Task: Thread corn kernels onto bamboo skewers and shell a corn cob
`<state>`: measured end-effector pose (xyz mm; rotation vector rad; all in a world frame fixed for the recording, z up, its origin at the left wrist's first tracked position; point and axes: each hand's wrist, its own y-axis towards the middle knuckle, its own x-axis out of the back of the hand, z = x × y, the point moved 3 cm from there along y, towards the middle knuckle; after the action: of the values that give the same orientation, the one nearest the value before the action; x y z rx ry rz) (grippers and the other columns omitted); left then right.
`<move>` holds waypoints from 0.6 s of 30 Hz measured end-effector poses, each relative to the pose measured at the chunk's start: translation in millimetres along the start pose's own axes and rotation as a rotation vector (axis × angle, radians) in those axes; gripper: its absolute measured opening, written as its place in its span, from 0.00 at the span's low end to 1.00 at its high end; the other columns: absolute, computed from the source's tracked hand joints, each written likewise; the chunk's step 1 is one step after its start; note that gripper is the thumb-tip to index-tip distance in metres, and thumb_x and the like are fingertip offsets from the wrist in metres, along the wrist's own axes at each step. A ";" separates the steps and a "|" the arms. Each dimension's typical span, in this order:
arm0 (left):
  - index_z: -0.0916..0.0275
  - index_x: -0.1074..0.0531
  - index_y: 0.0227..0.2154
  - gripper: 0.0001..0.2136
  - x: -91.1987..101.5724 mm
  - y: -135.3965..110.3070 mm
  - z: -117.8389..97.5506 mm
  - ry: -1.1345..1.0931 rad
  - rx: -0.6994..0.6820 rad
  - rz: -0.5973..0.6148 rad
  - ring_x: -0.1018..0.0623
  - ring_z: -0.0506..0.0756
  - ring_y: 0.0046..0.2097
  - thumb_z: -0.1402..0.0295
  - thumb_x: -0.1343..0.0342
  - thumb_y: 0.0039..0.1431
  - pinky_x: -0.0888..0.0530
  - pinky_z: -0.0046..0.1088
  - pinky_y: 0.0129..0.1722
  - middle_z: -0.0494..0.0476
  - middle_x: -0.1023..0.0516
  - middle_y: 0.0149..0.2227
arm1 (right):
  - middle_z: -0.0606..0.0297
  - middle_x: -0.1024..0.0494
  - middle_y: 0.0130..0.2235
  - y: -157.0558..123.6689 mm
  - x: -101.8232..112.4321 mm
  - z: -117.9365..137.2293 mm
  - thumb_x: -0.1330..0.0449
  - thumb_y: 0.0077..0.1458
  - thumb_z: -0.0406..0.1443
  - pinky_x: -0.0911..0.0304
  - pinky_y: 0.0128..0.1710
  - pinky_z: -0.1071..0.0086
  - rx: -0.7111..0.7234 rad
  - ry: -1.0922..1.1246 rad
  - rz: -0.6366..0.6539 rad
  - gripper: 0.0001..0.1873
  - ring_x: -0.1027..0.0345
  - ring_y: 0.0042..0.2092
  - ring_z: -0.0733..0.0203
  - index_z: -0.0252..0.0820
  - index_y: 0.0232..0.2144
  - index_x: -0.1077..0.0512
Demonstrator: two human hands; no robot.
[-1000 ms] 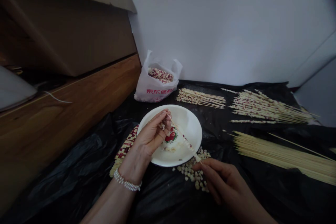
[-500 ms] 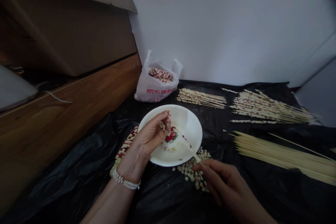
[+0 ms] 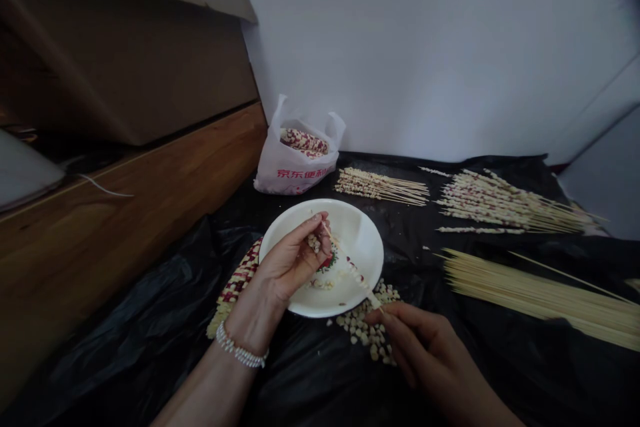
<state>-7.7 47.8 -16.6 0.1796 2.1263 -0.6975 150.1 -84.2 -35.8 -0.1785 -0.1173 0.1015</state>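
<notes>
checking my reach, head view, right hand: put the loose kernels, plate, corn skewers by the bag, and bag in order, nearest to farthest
From the right hand:
1. Kernels, just left of the hand
2. Plate, farther left and ahead
3. Corn skewers, ahead, beyond the plate
4. Bag, farthest, ahead and left

Centre frame, the left hand [image 3: 287, 260] pinches corn kernels [image 3: 314, 243] at the upper end of a bamboo skewer [image 3: 350, 267] above a white plate [image 3: 357, 220]; the right hand [image 3: 425, 347] grips the skewer's lower end, just beyond a scatter of loose kernels [image 3: 365, 330]
</notes>
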 end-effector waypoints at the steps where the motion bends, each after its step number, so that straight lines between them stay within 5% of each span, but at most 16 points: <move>1: 0.72 0.24 0.36 0.06 0.0 -0.3 0.6 0.006 0.001 0.003 0.23 0.48 0.30 0.79 0.44 0.57 0.24 0.21 0.29 0.56 0.23 0.29 | 0.75 0.45 0.16 -0.3 -0.2 -0.8 0.48 0.58 0.52 0.59 0.19 0.72 -0.015 0.006 -0.004 0.24 0.53 0.19 0.68 0.39 0.33 0.24; 14: 0.72 0.22 0.33 0.06 -7.0 -11.4 27.5 0.347 0.099 0.105 0.24 0.47 0.29 0.80 0.38 0.50 0.25 0.19 0.32 0.60 0.22 0.29 | 0.76 0.43 0.15 1.4 3.2 -3.9 0.49 0.61 0.49 0.52 0.21 0.71 0.047 0.017 -0.063 0.23 0.49 0.19 0.67 0.39 0.38 0.24; 18: 0.72 0.23 0.36 0.06 -10.1 -12.4 28.3 0.299 0.115 0.106 0.22 0.49 0.31 0.78 0.41 0.54 0.25 0.20 0.33 0.62 0.21 0.32 | 0.76 0.43 0.15 1.6 5.1 -4.5 0.49 0.61 0.50 0.52 0.21 0.71 0.033 0.007 -0.075 0.23 0.49 0.19 0.66 0.39 0.39 0.24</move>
<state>13.8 23.4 -16.9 0.4818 2.3393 -0.7684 155.5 -82.8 -39.9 -0.1417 -0.1151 0.0281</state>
